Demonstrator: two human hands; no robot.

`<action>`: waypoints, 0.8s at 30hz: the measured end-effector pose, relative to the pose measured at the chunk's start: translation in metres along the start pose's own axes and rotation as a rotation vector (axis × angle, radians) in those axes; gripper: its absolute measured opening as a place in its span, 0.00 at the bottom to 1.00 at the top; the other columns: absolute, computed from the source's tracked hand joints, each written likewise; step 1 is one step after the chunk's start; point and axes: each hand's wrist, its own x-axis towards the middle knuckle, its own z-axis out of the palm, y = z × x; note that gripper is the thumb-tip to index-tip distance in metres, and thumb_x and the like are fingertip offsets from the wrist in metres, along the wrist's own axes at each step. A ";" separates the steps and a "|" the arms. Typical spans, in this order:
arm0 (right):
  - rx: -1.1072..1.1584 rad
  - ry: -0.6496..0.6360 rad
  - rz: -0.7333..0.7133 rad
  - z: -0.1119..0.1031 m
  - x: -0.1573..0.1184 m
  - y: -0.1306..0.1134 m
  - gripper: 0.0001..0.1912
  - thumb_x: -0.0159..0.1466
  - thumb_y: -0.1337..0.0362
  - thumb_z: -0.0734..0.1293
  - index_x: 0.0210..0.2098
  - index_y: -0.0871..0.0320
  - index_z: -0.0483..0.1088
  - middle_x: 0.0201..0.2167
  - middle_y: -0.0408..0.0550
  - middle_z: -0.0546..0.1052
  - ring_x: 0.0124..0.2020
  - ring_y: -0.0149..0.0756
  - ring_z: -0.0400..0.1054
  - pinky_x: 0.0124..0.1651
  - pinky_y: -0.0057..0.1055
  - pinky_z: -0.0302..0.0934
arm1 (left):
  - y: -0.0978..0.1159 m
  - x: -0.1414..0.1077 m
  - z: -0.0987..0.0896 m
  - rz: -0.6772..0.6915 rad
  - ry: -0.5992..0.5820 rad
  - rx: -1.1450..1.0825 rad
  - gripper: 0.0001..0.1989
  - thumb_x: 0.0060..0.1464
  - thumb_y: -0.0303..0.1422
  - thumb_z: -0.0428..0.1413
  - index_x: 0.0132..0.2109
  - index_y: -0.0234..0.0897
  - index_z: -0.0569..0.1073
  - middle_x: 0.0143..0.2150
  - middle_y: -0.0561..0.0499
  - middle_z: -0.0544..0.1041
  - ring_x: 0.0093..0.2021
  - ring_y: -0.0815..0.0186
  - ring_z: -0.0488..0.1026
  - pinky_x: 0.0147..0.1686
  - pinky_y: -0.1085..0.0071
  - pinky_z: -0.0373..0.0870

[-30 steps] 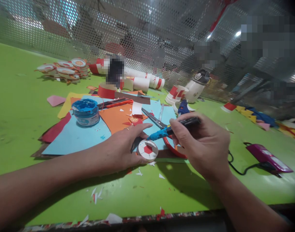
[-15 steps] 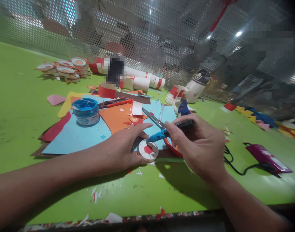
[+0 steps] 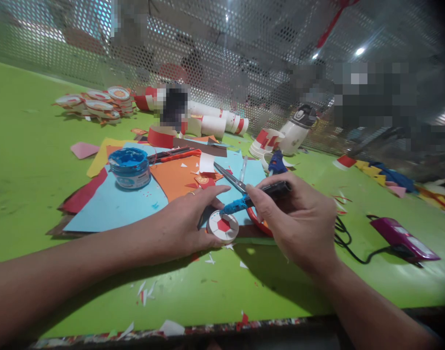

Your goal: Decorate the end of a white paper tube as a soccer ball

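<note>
My left hand (image 3: 193, 218) is closed around the left edge of a small round white disc (image 3: 213, 227) with a red pentagon and thin dark lines, like a football. In my right hand (image 3: 298, 218) is a black pen (image 3: 276, 189), its front end caked in blue paint. The pen's tip meets the disc's upper edge, where small blue marks show. Scissors (image 3: 229, 176) with red handles lie partly behind my right hand. An open jar of blue paint (image 3: 129, 170) stands on light blue paper (image 3: 101, 209) to the left.
Stacked round paper pieces (image 3: 98, 104) sit at the back left, near white and red paper cups (image 3: 211, 125). A white flask (image 3: 297, 131) stands by the mesh screen. Right of my hand lie a blue glue gun (image 3: 277, 161) and a purple corded device (image 3: 404, 238). Paper scraps (image 3: 145, 294) litter the front.
The pen tip has shifted very slightly left along the disc's upper edge, with my right hand moving along. My left hand and the disc stay in place.
</note>
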 end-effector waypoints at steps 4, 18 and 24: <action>0.009 0.001 0.006 0.000 0.000 0.000 0.08 0.60 0.64 0.71 0.28 0.60 0.70 0.18 0.37 0.68 0.18 0.23 0.59 0.22 0.23 0.56 | -0.001 0.000 0.000 0.004 0.000 -0.003 0.39 0.46 0.36 0.64 0.64 0.43 0.59 0.50 0.48 0.77 0.45 0.57 0.74 0.42 0.62 0.70; -0.071 0.020 -0.024 0.002 -0.002 -0.003 0.08 0.59 0.65 0.72 0.27 0.60 0.70 0.18 0.36 0.69 0.19 0.24 0.59 0.23 0.22 0.56 | 0.004 0.000 -0.001 -0.041 -0.017 -0.004 0.39 0.45 0.34 0.64 0.63 0.41 0.60 0.53 0.45 0.75 0.49 0.54 0.73 0.46 0.59 0.68; -0.067 0.023 -0.011 0.005 -0.003 -0.002 0.10 0.59 0.65 0.72 0.25 0.57 0.68 0.17 0.36 0.68 0.19 0.25 0.58 0.23 0.25 0.56 | 0.004 0.000 -0.001 -0.023 -0.030 -0.021 0.37 0.46 0.36 0.63 0.62 0.42 0.61 0.53 0.45 0.75 0.49 0.54 0.73 0.46 0.60 0.68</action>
